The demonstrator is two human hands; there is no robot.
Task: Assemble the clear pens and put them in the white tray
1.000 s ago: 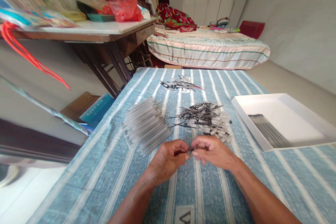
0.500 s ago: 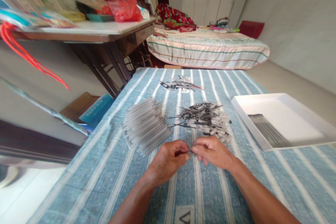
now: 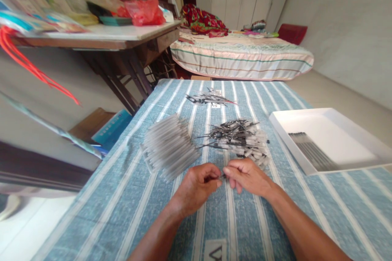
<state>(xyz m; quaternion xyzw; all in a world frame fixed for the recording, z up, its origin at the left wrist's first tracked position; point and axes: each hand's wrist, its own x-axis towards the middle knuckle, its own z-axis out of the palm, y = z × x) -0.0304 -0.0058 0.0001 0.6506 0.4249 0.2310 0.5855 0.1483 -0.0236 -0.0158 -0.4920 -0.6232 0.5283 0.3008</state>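
Note:
Above the striped cloth, my left hand [image 3: 199, 185] and my right hand [image 3: 248, 176] meet fingertip to fingertip, both closed in a pinch. Between them shows a small thin dark piece [image 3: 223, 176], too small to make out fully. Left of my hands lies a stack of translucent grey tubes [image 3: 171, 147], side by side and slanted. Just beyond my right hand is a loose pile of thin black sticks and whitish parts [image 3: 239, 136]. Farther off, a smaller heap of similar thin pieces [image 3: 211, 98] rests on the cloth.
A shallow white box [image 3: 346, 130] on the right holds a row of dark grey rods [image 3: 312, 151]. The blue striped cloth [image 3: 153, 220] covers the table. At left stands a desk [image 3: 113, 40] with bags, and red cords [image 3: 39, 71] hang from it. A bed [image 3: 245, 57] is beyond.
My hands stay almost in place; the right fingertips shift very slightly at the small dark piece. The piles and the box have not moved.

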